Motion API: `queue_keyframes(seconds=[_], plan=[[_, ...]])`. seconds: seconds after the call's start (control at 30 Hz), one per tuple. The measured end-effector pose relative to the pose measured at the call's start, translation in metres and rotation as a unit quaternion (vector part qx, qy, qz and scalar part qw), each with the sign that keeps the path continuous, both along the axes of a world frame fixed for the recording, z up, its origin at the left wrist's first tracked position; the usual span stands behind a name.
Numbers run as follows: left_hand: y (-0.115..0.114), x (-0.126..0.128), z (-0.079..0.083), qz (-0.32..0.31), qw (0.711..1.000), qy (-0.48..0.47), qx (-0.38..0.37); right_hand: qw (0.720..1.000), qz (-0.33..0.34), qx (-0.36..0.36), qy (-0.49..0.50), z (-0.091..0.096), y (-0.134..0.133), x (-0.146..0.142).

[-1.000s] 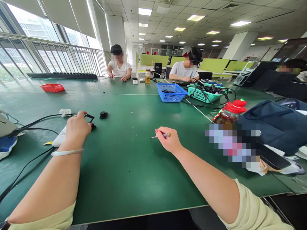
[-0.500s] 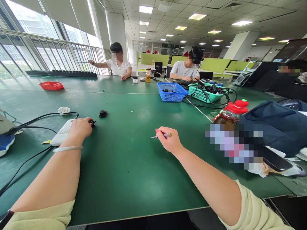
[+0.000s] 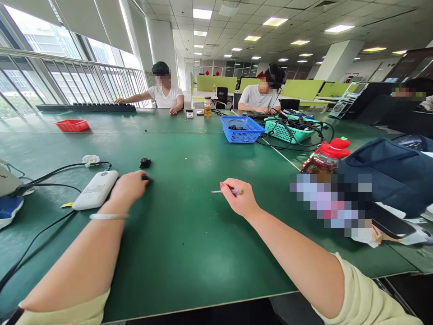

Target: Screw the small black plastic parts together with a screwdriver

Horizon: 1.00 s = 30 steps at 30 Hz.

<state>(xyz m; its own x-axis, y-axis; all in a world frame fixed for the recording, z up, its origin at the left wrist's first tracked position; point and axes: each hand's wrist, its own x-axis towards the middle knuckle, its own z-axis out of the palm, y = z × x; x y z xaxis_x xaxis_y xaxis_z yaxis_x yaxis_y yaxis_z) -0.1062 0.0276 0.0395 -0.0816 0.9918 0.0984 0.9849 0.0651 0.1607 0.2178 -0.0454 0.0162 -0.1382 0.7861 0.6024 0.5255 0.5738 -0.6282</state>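
Note:
My left hand (image 3: pixel 130 187) is closed at the fingertips on a small black part (image 3: pixel 146 179), mostly hidden by the fingers, low over the green table (image 3: pixel 189 253). Just beyond it, apart from the hand, lies another small black piece (image 3: pixel 145 163). A white power bank (image 3: pixel 96 189) rests to the left of that hand. My right hand (image 3: pixel 240 198) is shut around a slim screwdriver (image 3: pixel 238 191) with a gold-coloured end, its thin metal tip pointing left above the tabletop.
Black cables (image 3: pixel 50 185) run at the left. Farther back stand a red tray (image 3: pixel 72 126), a blue basket (image 3: pixel 241 131) and a green basket (image 3: pixel 287 131) with cables. A red-lidded bottle (image 3: pixel 326 155) and a dark blue bag (image 3: pixel 385 176) are at right. Two people sit across the table.
My left hand has moved right, off the power bank, with the small black part in its fingers. My right hand stays about where it was. One person opposite has lowered an outstretched arm.

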Motion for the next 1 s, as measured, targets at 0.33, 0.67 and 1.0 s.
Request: queue_keyframes(seconds=[0.33, 0.67, 1.0], plan=[[-0.049, 0.14, -0.027, -0.301, 0.941, -0.119, 0.097, 0.993, -0.049, 0.102, 0.041, 0.014, -0.014, 0.001], [-0.037, 0.126, -0.041, -0.309, 0.931, -0.192, 0.004, 0.966, 0.093, 0.21, -0.118, 0.002, -0.014, -0.009], [-0.035, 0.127, -0.042, -0.315, 0.924, -0.217, 0.002, 0.938, 0.087, 0.272, -0.197, 0.002, -0.012, -0.006]])
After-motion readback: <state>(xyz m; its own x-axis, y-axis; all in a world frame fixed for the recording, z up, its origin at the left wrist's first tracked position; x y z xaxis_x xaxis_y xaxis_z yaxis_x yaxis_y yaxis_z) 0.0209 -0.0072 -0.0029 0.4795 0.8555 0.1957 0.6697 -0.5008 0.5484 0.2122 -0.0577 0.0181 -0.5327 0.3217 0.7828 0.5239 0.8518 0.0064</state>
